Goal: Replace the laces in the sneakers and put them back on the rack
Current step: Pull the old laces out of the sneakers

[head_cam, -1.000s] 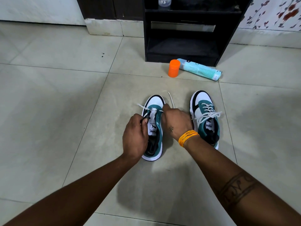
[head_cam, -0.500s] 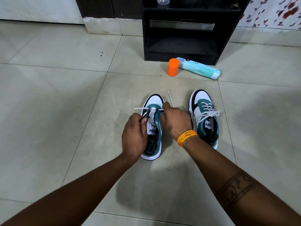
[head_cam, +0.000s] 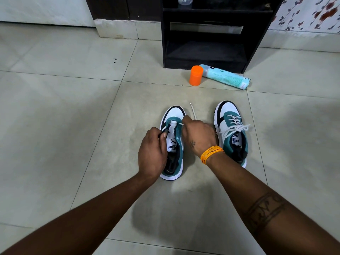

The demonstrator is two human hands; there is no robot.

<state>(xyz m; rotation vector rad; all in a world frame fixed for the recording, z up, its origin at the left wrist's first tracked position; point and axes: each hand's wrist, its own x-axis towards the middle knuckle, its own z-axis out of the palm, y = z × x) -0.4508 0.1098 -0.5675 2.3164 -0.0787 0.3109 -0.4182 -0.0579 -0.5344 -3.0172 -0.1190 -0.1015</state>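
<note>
Sneakers in teal, white and black stand side by side on the tiled floor (head_cam: 55,126), toes pointing far. Both hands work at the left sneaker (head_cam: 173,144), which has only a bit of white lace (head_cam: 193,112) in its farthest eyelets; one loose end trails onto the floor just past the right hand. The left hand (head_cam: 151,155) rests on the near-left side of this shoe, its fingers (head_cam: 163,134) curled against the dark edge beside the white tongue; what exactly they pinch there, I cannot tell. The right hand (head_cam: 199,137) sits at the shoe's right side with fingers bent tight around the lace near the top eyelets. An orange band (head_cam: 211,153) circles that wrist. The right sneaker (head_cam: 230,129) stands just beside this hand, fully laced, its white laces tied in a loose bow.

Farther off, a black rack (head_cam: 204,34) stands against the wall with open shelves. Just in front of it, an orange cap (head_cam: 196,75) stands upright, touching or nearly touching a pale blue bottle (head_cam: 225,76) lying on its side to the right.
</note>
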